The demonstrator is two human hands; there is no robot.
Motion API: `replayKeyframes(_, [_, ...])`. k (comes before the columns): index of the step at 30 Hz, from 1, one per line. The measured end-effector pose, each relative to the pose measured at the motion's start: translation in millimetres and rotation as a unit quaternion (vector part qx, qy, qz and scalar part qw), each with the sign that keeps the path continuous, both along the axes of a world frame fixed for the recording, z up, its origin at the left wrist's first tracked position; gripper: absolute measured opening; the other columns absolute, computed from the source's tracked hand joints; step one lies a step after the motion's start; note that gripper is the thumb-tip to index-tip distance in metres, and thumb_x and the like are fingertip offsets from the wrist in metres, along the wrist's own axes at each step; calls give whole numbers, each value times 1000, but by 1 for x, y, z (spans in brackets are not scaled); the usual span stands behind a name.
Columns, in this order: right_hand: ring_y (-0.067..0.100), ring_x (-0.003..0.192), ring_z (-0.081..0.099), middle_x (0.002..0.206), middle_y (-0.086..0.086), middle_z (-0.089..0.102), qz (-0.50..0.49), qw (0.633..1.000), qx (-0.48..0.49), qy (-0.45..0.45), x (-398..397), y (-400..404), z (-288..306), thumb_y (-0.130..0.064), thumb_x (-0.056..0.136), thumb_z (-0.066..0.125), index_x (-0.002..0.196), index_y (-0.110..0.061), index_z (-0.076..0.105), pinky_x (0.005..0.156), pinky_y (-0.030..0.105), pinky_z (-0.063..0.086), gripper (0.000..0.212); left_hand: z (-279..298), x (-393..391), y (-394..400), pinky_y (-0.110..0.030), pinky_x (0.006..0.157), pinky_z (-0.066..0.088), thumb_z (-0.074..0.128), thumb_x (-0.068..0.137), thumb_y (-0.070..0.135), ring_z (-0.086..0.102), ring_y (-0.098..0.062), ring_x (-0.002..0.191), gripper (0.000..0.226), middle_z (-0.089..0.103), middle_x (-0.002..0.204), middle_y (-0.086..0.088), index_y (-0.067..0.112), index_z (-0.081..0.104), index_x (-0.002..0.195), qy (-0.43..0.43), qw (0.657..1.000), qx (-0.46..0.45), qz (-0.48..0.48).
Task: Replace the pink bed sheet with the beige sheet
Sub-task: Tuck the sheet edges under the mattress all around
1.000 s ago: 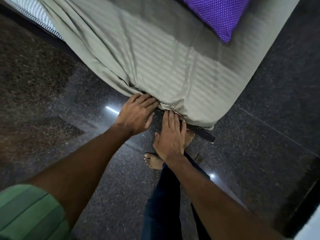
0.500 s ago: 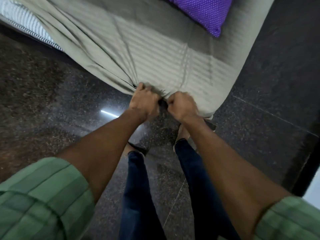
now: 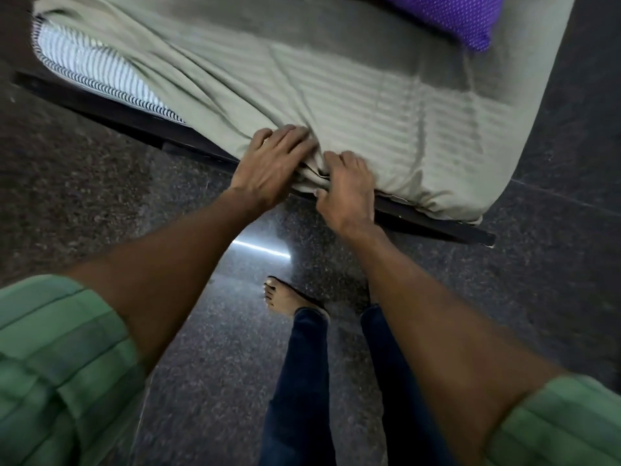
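No longer bunching the beige sheet (image 3: 353,105) in two tight fists as half a second ago: left hand (image 3: 272,166) now lying flatter, fingers spread and only lightly bent, pressing the cloth against the mattress edge. Right hand (image 3: 347,188) still gripping, fingers curled into a wad of gathered hem, thumb pinching it from below. Hands sitting almost touching, the folds piling up between them.

Showing more of the striped mattress (image 3: 94,75) than before, bare and uncovered well to the left of the grip. Showing one bare foot (image 3: 285,297) below the hands, where both legs stood side by side earlier.

Reading no brand, label or writing anywhere.

Looking soft and woven, the beige sheet carrying faint tonal stripes, lying smooth over the rounded corner to the right of the grip and creasing in long diagonal folds running up and left from it. Running just beneath the hands, a dark, hard, straight-edged bed frame (image 3: 437,220). Lying far up and right of the grip, a purple pillow (image 3: 453,15) with tiny white dots. Gleaming below, a speckled polished stone floor (image 3: 84,213), reflecting a bright strip of light.
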State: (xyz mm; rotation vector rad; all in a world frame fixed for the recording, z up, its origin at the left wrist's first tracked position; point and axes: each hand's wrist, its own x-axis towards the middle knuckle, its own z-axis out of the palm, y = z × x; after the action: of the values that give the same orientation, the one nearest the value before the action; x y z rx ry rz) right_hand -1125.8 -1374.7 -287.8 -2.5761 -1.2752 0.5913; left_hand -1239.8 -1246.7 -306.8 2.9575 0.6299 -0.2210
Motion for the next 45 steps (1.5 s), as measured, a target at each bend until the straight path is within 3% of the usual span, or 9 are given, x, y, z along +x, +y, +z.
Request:
replayKeyframes(5, [28,107,58,104,6,71,35,998,-36,-27,-17,27,6,-5,89,61,105,-22,76,91,38,44,27,-1,1,14,-42,98,39,53,89,18,61,-28,111,26,66,114,-4,21,67,110,-27,999,17,-25])
replayKeyframes(14, [36,95,68,102,11,74,-46,998,15,33,-38,1,-8,0,84,58,110,-20,75,78,41,55,37,-2,-28,28,-41,91,41,65,90,30,61,-28,110,38,65,121,-3,21,62,127,4,992,22,-127])
replayKeyframes(17, [30,96,63,106,7,64,-71,995,68,16,-37,0,-11,-8,85,68,105,-15,69,78,40,55,21,2,-25,36,-40,91,38,62,90,32,57,-26,109,29,69,114,3,25,67,118,21,985,67,-158])
replayKeyframes(21, [27,100,55,106,5,58,-15,996,49,-67,-38,2,-16,-35,75,81,105,-18,66,85,41,48,38,3,-20,45,-40,87,33,62,85,34,53,-23,105,22,72,97,9,29,76,101,73,986,80,-129])
replayKeyframes(24, [28,99,58,103,4,65,5,997,33,-74,-40,7,-25,-32,76,80,105,-19,69,86,42,48,34,2,-24,43,-41,85,35,63,79,30,56,-26,101,25,70,95,3,26,77,99,72,992,33,-100])
replayKeyframes(29, [29,86,63,89,5,65,-6,999,46,-28,-43,16,-27,2,73,70,89,-13,71,65,38,52,22,10,-16,43,-41,89,39,68,75,24,60,-27,102,26,70,105,0,23,76,100,75,995,-29,-62])
replayKeyframes(34, [32,100,61,106,9,66,26,1000,13,3,-43,17,-17,-6,79,50,118,-9,67,89,40,48,42,7,-27,34,-43,75,53,70,84,7,65,-33,95,39,62,116,-8,15,62,122,-28,993,-105,-47])
replayKeyframes(39, [29,128,49,137,9,57,51,993,-104,36,-43,26,-23,-25,92,47,140,-12,52,112,41,33,50,-10,-48,28,-44,113,38,49,100,35,59,-29,125,47,63,137,-9,11,58,139,-7,994,-58,-93])
replayKeyframes(45, [29,93,64,115,13,71,36,948,-219,228,6,84,21,-32,90,57,110,-15,72,76,31,46,30,-1,-23,26,-45,104,31,31,97,44,59,-22,115,47,72,115,2,25,66,122,63,996,-59,-18])
